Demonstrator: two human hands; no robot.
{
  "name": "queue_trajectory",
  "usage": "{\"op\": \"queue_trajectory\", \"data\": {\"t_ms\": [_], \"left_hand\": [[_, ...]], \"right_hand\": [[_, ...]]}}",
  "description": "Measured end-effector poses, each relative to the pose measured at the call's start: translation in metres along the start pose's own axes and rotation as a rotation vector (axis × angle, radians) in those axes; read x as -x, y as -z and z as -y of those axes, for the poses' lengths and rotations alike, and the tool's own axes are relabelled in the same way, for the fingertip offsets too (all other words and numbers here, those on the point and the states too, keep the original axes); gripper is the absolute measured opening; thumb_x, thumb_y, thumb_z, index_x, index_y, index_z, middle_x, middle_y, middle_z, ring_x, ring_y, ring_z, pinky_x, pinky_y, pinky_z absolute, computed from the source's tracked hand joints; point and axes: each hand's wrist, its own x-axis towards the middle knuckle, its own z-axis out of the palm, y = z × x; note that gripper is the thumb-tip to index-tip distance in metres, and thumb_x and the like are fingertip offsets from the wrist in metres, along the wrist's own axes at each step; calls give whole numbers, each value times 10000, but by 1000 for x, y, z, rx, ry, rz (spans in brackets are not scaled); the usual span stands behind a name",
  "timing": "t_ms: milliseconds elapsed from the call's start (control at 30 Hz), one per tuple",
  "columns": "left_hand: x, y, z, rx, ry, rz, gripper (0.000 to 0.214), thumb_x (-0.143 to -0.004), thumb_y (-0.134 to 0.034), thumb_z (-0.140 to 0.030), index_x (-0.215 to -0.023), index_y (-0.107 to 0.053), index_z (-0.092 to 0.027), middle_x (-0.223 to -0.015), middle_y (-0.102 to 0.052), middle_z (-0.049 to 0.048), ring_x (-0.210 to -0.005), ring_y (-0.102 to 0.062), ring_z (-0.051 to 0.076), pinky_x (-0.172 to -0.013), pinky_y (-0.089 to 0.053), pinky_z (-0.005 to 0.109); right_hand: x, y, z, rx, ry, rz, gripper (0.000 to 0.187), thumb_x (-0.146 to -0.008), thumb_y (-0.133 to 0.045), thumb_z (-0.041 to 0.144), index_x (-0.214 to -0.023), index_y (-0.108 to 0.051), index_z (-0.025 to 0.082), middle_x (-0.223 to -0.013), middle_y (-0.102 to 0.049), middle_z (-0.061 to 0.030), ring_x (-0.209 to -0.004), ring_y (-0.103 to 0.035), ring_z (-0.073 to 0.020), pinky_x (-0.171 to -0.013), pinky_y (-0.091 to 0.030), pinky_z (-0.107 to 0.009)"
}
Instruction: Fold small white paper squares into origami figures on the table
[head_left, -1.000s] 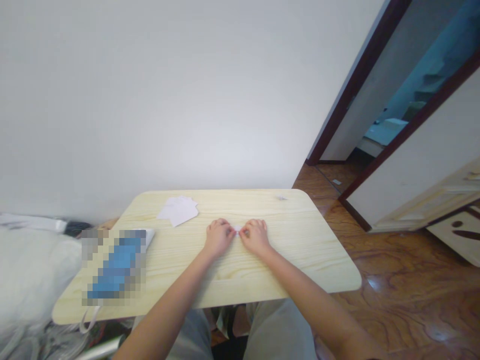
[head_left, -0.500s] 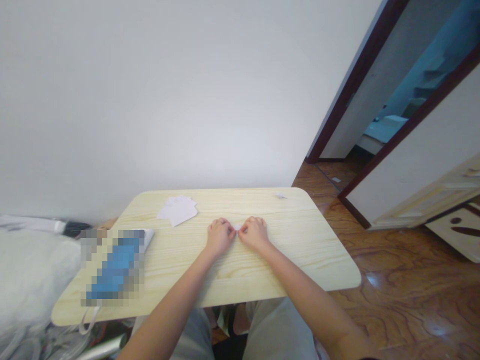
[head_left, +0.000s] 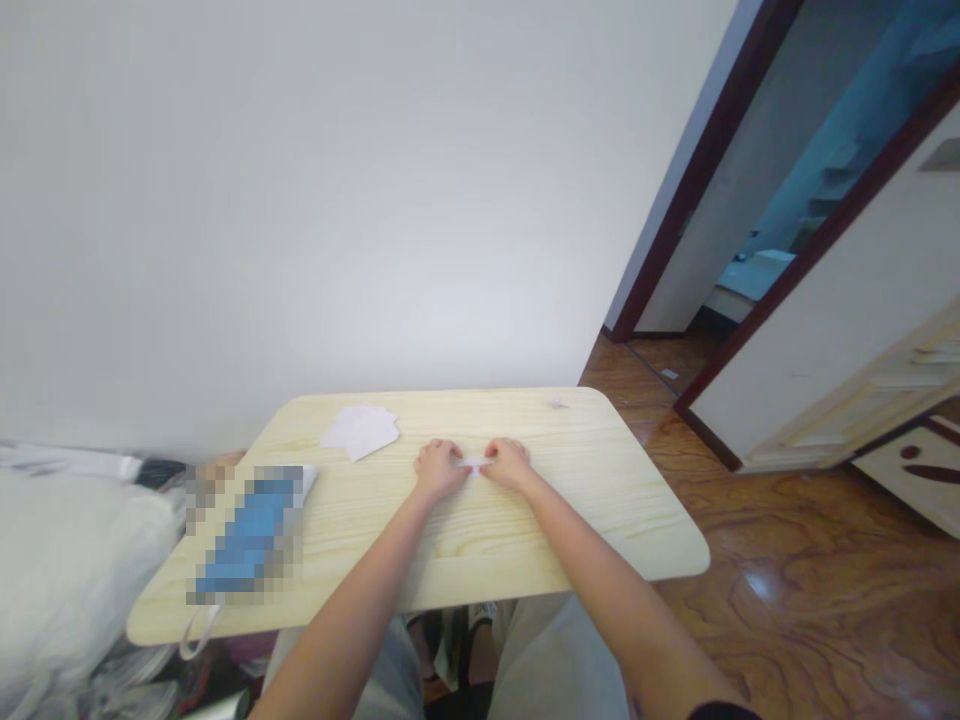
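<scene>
On the pale pine tabletop (head_left: 480,535), my left hand (head_left: 439,470) and my right hand (head_left: 508,464) face each other near the middle. Between their fingertips, both hands pinch a small strip of white paper (head_left: 472,464), with most of it hidden by my fingers. Up and to the left of my left hand lies a loose pile of white paper sheets (head_left: 361,432), which neither hand touches. Further left, a blue packet (head_left: 251,535) lies on the table, pixelated and hard to make out, with a white loop (head_left: 196,633) hanging over the front edge.
A small scrap (head_left: 556,404) lies near the table's far edge, and a white wall rises behind it. Soft white bedding (head_left: 67,570) bulges at the left. A polished wooden floor (head_left: 780,540) spreads to the right, beside an open door (head_left: 847,400).
My hands have drawn slightly apart, and more of the white paper strip shows between them. The whole view has shifted a little, with the table lower in the picture.
</scene>
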Motion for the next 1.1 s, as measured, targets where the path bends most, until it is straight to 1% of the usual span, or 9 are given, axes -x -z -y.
{"op": "queue_trajectory", "data": {"t_ms": [100, 200, 333, 500, 633, 733, 900, 1000, 1100], "left_hand": [[7, 1, -1, 5, -53, -22, 225, -658, -631, -333, -859, -602, -238, -975, -569, 48, -998, -474, 252, -803, -339, 379], [17, 2, -1, -24, -178, -116, 122, -727, -576, -309, -806, -629, -233, -900, -594, 46, -930, -494, 232, -797, -319, 379], [27, 4, 0, -85, -401, -75, 182, -803, -471, -222, -822, -652, -230, -857, -621, 51, -875, -501, 207, -776, -312, 358], [38, 5, 5, -121, -570, -24, 280, -800, -446, -158, -1005, -609, -255, -1007, -608, 60, -956, -479, 219, -822, -293, 382], [44, 9, 8, -108, -580, -29, 303, -799, -446, -179, -1058, -588, -243, -1058, -578, 66, -987, -458, 217, -841, -306, 372], [42, 10, 10, -77, -553, -25, 253, -809, -467, -300, -1003, -619, -248, -1010, -583, 60, -947, -471, 216, -817, -327, 366], [32, 7, 12, -42, -555, 13, 245, -782, -531, -306, -1006, -616, -255, -985, -601, 45, -921, -499, 199, -798, -343, 341], [30, 6, 14, -26, -554, 20, 235, -786, -538, -303, -1003, -607, -247, -982, -631, 31, -920, -518, 187, -811, -337, 339], [30, 6, 17, -67, -603, -12, 203, -817, -498, -318, -958, -624, -242, -981, -646, 28, -924, -521, 186, -814, -324, 353]], "right_hand": [[4, 1, 0, -22, 94, 9, 293, -672, -614, 259, -964, -594, 275, -897, -635, 19, -906, -542, -159, -836, -323, -303], [13, 2, -3, -9, 204, -26, 300, -703, -598, 308, -1003, -601, 284, -912, -632, 1, -906, -537, -169, -834, -319, -305], [26, 4, -4, 50, 217, -56, 326, -698, -607, 408, -993, -611, 270, -843, -629, -13, -858, -538, -182, -803, -317, -313], [39, 7, -3, 123, 243, -82, 291, -709, -589, 467, -893, -637, 246, -809, -616, -25, -829, -526, -187, -788, -306, -321], [45, 12, -5, 139, 307, -71, 211, -840, -449, 297, -828, -644, 219, -800, -609, -39, -823, -515, -165, -769, -320, -289], [45, 17, -9, 111, 397, -30, 165, -821, -475, 215, -859, -635, 214, -835, -603, -37, -858, -505, -160, -777, -339, -271], [37, 20, -15, 42, 572, -60, 239, -770, -567, 203, -1008, -591, 194, -968, -596, -49, -949, -478, -179, -827, -359, -300], [31, 17, -17, 63, 684, -19, 175, -791, -559, 211, -951, -629, 222, -930, -625, -34, -923, -490, -179, -811, -367, -310], [26, 13, -18, 102, 711, -9, 154, -809, -545, 244, -923, -648, 232, -881, -644, -30, -888, -502, -178, -789, -370, -310]]}}
